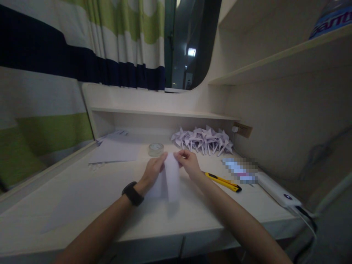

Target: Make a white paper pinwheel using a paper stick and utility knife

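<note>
A narrow white sheet of paper [172,179] hangs down between my two hands above the desk. My left hand [152,170], with a dark watch [133,193] on the wrist, pinches its upper left edge. The upper right edge is pinched between the thumb and fingers of my right hand [189,164]. Just beyond my left hand sits a roll of clear tape [156,149]. To the right of my right forearm lies a yellow and black utility knife [223,182]. More white paper, partly hidden by the left hand, rests on the desk below.
Several folded paper pinwheels [205,139] are heaped at the back right. A stack of white paper [115,147] lies at the back left, and a large sheet [79,201] nearer. At right are a phone [239,170] and a white power strip [277,190] with cables.
</note>
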Available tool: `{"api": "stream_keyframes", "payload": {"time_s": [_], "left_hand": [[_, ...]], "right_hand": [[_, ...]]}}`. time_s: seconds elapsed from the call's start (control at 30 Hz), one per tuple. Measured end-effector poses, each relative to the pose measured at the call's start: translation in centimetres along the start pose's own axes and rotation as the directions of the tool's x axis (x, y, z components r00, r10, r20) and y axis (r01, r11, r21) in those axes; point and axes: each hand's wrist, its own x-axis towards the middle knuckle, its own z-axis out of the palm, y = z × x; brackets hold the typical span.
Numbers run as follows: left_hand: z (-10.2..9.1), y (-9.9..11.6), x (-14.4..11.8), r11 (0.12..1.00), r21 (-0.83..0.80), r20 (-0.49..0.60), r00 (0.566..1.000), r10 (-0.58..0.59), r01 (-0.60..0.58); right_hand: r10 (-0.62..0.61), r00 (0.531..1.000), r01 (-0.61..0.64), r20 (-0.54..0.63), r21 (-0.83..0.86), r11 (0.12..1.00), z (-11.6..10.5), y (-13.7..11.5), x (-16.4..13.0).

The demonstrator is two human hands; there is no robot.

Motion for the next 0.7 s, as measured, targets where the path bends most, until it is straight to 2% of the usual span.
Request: {"api": "stream_keyframes", "payload": {"time_s": [0.07,0.2,0.3,0.43,0.7], "left_hand": [[-0.1,0.2,-0.1,1.000,-0.018,0.019,1.000,0.008,-0.008],[0.0,0.6,0.0,0.994,0.104,0.019,1.000,0.019,-0.021],[-0.2,0.9,0.2,0.977,0.163,-0.019,0.990,0.139,-0.134],[-0.7,1.5,-0.1,0.928,0.198,-0.082,0.938,0.338,-0.317],[-0.8,1.6,-0.7,0.837,0.253,-0.084,0.850,0.519,-0.486]], "right_hand": [[-0.056,0.998,0.053,-0.042,-0.059,0.997,0.0,0.3,0.0],[-0.182,0.979,0.166,-0.095,-0.160,0.973,-0.1,-0.1,-0.4],[-0.275,0.961,0.263,-0.016,-0.241,0.934,-0.3,-1.5,-1.1],[-0.429,0.899,0.436,0.091,-0.290,0.852,-0.4,-3.6,-2.1],[-0.576,0.813,0.578,0.086,-0.238,0.780,-0.5,-5.3,-2.4]]}}
